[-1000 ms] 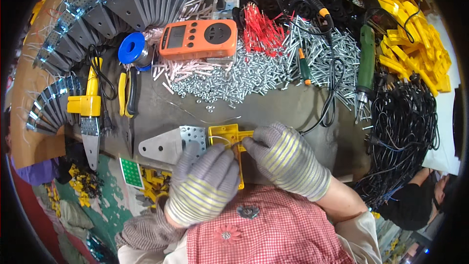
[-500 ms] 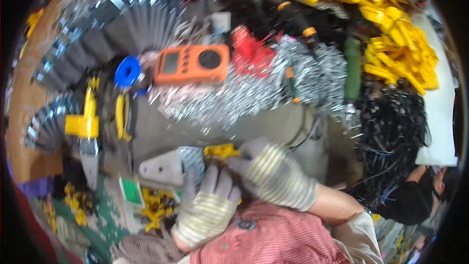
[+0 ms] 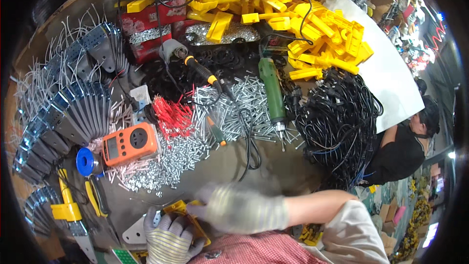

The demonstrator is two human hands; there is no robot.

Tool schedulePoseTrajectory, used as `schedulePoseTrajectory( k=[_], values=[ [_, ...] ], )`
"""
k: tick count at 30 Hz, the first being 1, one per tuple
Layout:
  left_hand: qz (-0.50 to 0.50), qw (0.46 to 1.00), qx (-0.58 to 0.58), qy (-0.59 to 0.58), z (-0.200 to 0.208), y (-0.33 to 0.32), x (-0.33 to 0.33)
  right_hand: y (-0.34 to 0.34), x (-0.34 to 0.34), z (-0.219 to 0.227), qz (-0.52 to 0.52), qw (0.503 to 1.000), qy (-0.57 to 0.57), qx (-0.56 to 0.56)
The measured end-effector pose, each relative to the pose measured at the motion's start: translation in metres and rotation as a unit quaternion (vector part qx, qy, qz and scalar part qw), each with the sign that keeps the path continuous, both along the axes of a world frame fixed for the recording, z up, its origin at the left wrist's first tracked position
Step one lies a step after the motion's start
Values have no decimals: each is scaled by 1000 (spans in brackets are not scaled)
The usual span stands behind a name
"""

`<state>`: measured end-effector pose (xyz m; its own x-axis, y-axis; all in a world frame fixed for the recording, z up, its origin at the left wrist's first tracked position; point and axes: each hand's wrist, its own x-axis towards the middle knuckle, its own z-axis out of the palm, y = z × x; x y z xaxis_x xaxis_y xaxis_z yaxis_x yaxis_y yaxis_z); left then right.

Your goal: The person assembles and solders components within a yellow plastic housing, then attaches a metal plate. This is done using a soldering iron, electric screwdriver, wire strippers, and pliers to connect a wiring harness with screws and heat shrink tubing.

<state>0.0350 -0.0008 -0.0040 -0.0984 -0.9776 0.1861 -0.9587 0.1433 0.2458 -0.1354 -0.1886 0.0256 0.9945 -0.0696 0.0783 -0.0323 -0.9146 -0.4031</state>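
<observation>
Grey worktop point(image 3: 288, 161) sweeping across the frame, crowded from end to end! Yellow plastic casings point(image 3: 312, 32) pile high at upper centre and right, and below them black cables point(image 3: 337, 129) sprawl in a thick heap. Green power screwdriver point(image 3: 270, 85) points down near the middle, just beside loose screws point(image 3: 244, 100), with red sleeved wires point(image 3: 171, 117) to their left. Over on the left, an orange meter point(image 3: 131, 145), a blue spool point(image 3: 86, 161) and yellow-handled pliers point(image 3: 96, 198). Now the action, bottom centre: a yellow case point(image 3: 203, 234) sits between two gloved hands! Left hand point(image 3: 169, 238) has its fingers curled over the case's left side, gripping it, a grey metal plate point(image 3: 134, 233) just beyond. Right hand point(image 3: 239, 209), blurred, reaches the upper edge; whether its fingers pinch anything, I can't tell.
</observation>
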Motion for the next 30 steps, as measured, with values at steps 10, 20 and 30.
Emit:
schedulePoseTrajectory(
  k=[10, 20, 30],
  values=[
    [10, 999, -28, 39, -5, -1, -1, -375, -102, 66, -426, 737, 368, -374],
    [35, 999, -8, 37, -2, 2, -2, -403, -91, 51, -413, 735, 407, -351],
    [28, 998, -26, 48, -2, 4, -3, -258, -51, 62, -340, 816, 65, -464]
  ],
)
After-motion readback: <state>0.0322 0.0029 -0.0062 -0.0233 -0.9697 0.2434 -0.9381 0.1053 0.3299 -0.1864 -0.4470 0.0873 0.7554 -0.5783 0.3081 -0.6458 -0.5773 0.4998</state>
